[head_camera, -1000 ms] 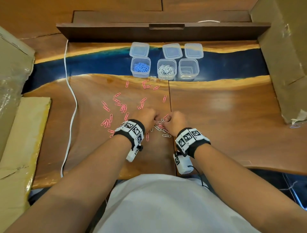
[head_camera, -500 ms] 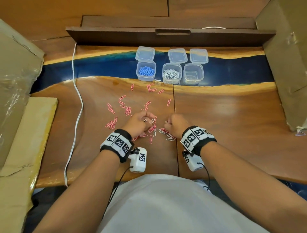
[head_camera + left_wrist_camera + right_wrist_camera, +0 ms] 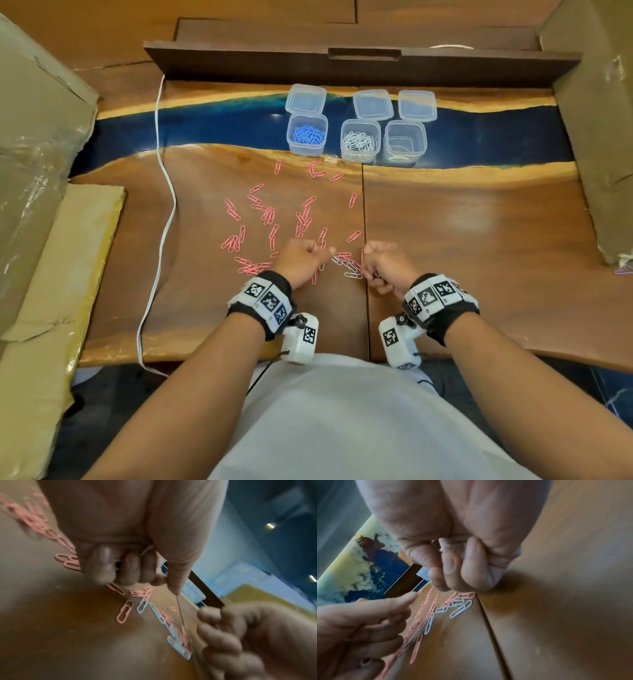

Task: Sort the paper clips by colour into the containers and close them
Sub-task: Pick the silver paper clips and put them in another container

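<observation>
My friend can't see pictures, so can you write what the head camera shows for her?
Two hands, the left hand and the right hand, sit curled over a small heap of white and pink wire paper clips on a wooden table. Farther back stand three open clear plastic tubs: one of blue clips, one of white clips, one empty.

Overhead head view, close wrist views

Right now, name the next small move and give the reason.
Probably pick the last white clips from between the hands and carry them to the white-clip container: left hand already grips clips, and few white ones lie among the pink clips.
</observation>
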Tool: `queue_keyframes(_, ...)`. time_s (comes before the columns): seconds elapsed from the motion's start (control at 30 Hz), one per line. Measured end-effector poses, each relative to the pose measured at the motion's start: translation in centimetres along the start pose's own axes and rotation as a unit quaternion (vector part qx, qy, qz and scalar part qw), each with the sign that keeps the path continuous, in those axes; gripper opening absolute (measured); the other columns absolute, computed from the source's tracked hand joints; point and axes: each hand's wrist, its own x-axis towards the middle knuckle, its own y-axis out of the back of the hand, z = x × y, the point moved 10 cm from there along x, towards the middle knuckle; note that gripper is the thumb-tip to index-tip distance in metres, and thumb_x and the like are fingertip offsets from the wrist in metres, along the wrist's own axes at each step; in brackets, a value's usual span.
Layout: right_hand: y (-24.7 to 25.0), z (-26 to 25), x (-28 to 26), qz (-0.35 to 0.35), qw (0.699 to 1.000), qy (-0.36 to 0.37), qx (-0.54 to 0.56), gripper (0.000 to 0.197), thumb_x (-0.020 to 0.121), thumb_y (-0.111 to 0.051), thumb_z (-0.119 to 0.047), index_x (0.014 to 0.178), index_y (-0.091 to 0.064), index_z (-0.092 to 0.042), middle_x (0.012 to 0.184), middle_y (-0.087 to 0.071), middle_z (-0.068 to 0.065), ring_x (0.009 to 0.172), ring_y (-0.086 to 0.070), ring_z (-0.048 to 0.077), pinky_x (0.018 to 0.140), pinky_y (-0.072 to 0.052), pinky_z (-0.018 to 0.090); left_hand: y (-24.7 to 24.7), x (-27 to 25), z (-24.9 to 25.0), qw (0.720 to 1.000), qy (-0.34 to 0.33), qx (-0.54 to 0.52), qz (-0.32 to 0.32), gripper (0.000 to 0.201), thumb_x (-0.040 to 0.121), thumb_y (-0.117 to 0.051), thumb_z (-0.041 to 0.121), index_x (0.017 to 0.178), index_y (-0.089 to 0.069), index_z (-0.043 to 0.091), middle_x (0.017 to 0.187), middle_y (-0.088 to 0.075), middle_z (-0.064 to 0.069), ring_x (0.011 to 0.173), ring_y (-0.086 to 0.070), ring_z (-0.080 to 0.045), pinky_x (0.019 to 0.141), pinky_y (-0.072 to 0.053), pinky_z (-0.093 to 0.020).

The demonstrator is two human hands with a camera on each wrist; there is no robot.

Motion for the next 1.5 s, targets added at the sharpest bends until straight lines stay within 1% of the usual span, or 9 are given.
queue_keyframes(0.23,-0.4,-1.5,-1.0,0.078,0.917,0.129,-0.368,0.005,0.083,-0.065,-0.025,0.079,-0.062,-0.023,0.06,-0.053,-0.009,0.055,-0.047,0.009,0.054,-0.038,0.026,0.1,-1.1,1.6,0.947,-0.029,0.294,0.123,0.023,0.085,-0.067,0.034,0.089,-0.066,0.011,0.087,-0.066,-0.009,0.083,-0.062,-0.032,0.07,-0.049,-0.035)
queue_keyframes(0.4,-1.0,-1.4,-0.7,0.098,0.873,0.14,-0.458,0.004,0.086,-0.062,-0.027,0.082,-0.064,-0.026,0.084,-0.065,-0.005,0.074,-0.058,0.015,0.06,-0.039,0.025,-0.2,-0.6,0.9,0.957,-0.016,0.265,0.12,0.018,0.086,-0.06,0.018,0.069,-0.061,0.011,0.078,-0.064,-0.011,0.082,-0.065,-0.036,0.069,-0.054,-0.039)
queue_keyframes(0.47,-1.5,-1.5,-0.7,0.083,0.873,0.131,-0.463,0.007,0.084,-0.061,-0.022,0.08,-0.066,-0.021,0.082,-0.066,-0.001,0.075,-0.06,0.018,0.062,-0.043,0.026,-0.3,-0.3,0.7,0.959,-0.01,0.259,0.111,0.028,0.085,-0.055,0.013,0.058,-0.047,0.013,0.068,-0.055,-0.01,0.074,-0.062,-0.036,0.063,-0.049,-0.036)
queue_keyframes(0.7,-2.9,-1.3,-0.5,0.042,0.856,0.125,-0.499,0.01,0.082,-0.056,-0.019,0.074,-0.062,-0.015,0.074,-0.064,0.007,0.069,-0.058,0.025,0.058,-0.043,0.028,-1.2,-0.6,0.4,0.977,-0.008,0.21,0.042,0.017,0.076,-0.058,0.017,0.06,-0.052,0.017,0.063,-0.056,-0.005,0.061,-0.052,-0.027,0.063,-0.049,-0.033)
queue_keyframes(0.87,-2.2,-1.3,-0.9,0.016,0.918,0.123,-0.376,0.02,0.093,-0.044,-0.023,0.073,-0.045,-0.019,0.067,-0.049,0.0,0.063,-0.048,0.019,0.054,-0.038,0.031,-0.9,-1.0,-0.2,0.998,0.027,-0.062,0.011,0.019,0.087,-0.043,0.011,0.069,-0.048,0.014,0.069,-0.043,0.0,0.06,-0.039,-0.018,0.059,-0.031,-0.027)
queue_keyframes(0.97,-0.9,0.0,-0.9,0.01,0.997,0.028,-0.073,0.025,0.086,-0.039,-0.007,0.064,-0.038,-0.019,0.058,-0.038,0.001,0.044,-0.031,0.014,0.04,-0.016,0.018,-1.0,-0.7,-1.3,0.968,0.061,-0.245,0.001,0.029,0.073,-0.04,-0.006,0.056,-0.033,0.017,0.063,-0.027,-0.004,0.046,-0.022,-0.013,0.044,-0.014,-0.02)
queue_keyframes(1.07,-1.0,0.6,-1.4,-0.007,0.996,0.0,0.086,0.029,0.072,-0.036,0.01,0.057,-0.035,-0.015,0.056,-0.037,0.009,0.034,-0.025,0.01,0.04,-0.013,0.011,-0.9,-0.5,-1.2,0.956,0.048,-0.289,0.0,0.034,0.066,-0.042,-0.011,0.053,-0.029,0.017,0.064,-0.026,-0.003,0.044,-0.02,-0.012,0.043,-0.011,-0.02)
queue_keyframes(1.3,-2.3,1.8,-1.1,-0.039,0.996,-0.035,0.071,0.028,0.079,-0.032,0.007,0.072,-0.036,-0.02,0.054,-0.035,0.004,0.037,-0.021,0.009,0.04,-0.018,0.009,-1.6,-0.3,-1.4,0.938,0.062,-0.339,-0.039,0.04,0.067,-0.032,-0.022,0.058,-0.033,0.017,0.061,-0.025,-0.003,0.047,-0.021,-0.013,0.044,-0.016,-0.018)
queue_keyframes(1.5,-1.3,-0.4,-1.2,0.042,0.976,0.086,-0.197,0.007,0.086,-0.059,-0.011,0.082,-0.063,-0.015,0.057,-0.048,-0.007,0.046,-0.038,0.007,0.046,-0.034,0.02,-1.6,-0.1,-0.5,0.94,0.043,-0.325,-0.096,0.028,0.08,-0.044,-0.016,0.075,-0.052,0.009,0.067,-0.043,-0.005,0.051,-0.037,-0.013,0.043,-0.025,-0.022)
